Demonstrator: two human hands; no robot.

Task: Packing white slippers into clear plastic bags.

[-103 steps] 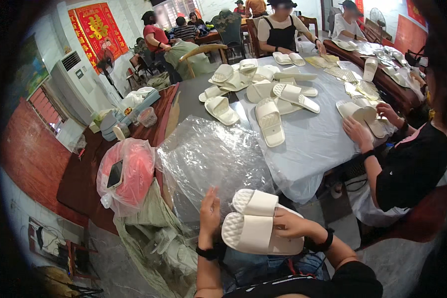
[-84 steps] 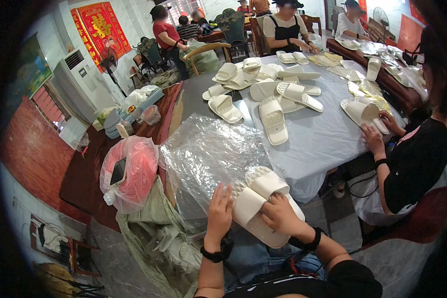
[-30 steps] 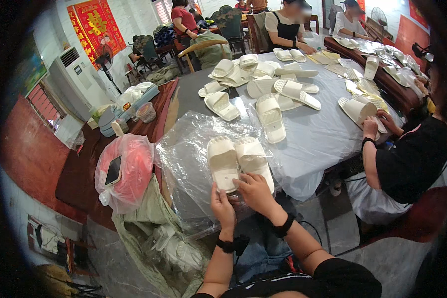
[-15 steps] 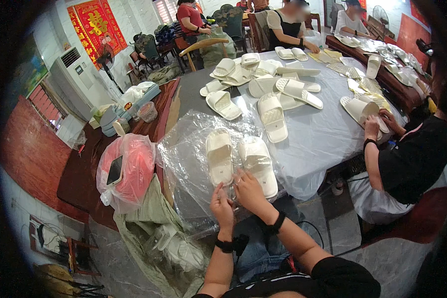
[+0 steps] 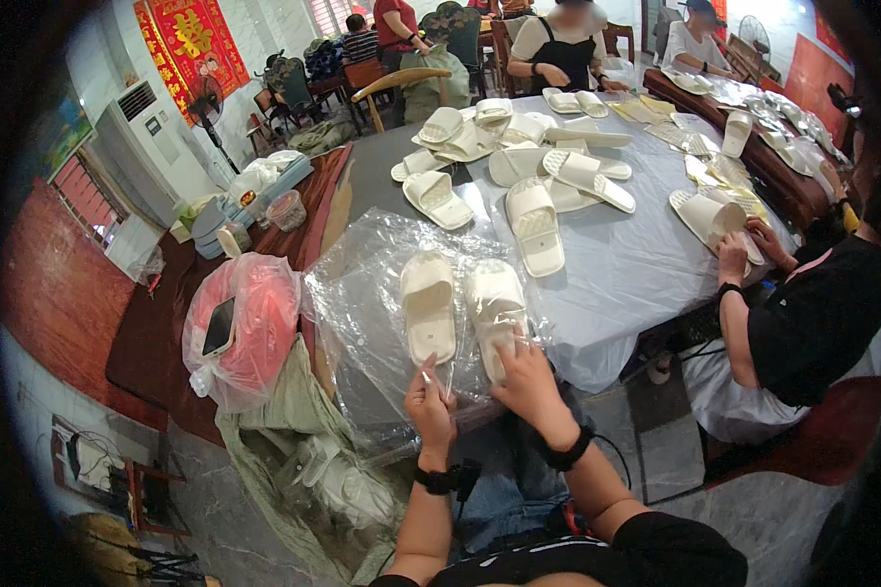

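Two cream slide slippers lie side by side, soles down, on a stack of clear plastic bags (image 5: 372, 303) at the near table edge. The left slipper (image 5: 428, 308) is free. My right hand (image 5: 531, 380) rests on the heel end of the right slipper (image 5: 495, 303). My left hand (image 5: 431, 406) pinches the edge of a clear bag just below the left slipper's heel. Both wrists wear dark bands.
Several more cream slippers (image 5: 533, 225) are spread over the grey-covered table (image 5: 636, 274). A person in black (image 5: 803, 313) sits at right handling a slipper. A red bag in clear plastic (image 5: 245, 328) hangs at left. Other people sit at the far end.
The slipper pair I held stacked in both hands came down onto the plastic bags and now lies side by side. My left hand let go and took hold of a bag edge.
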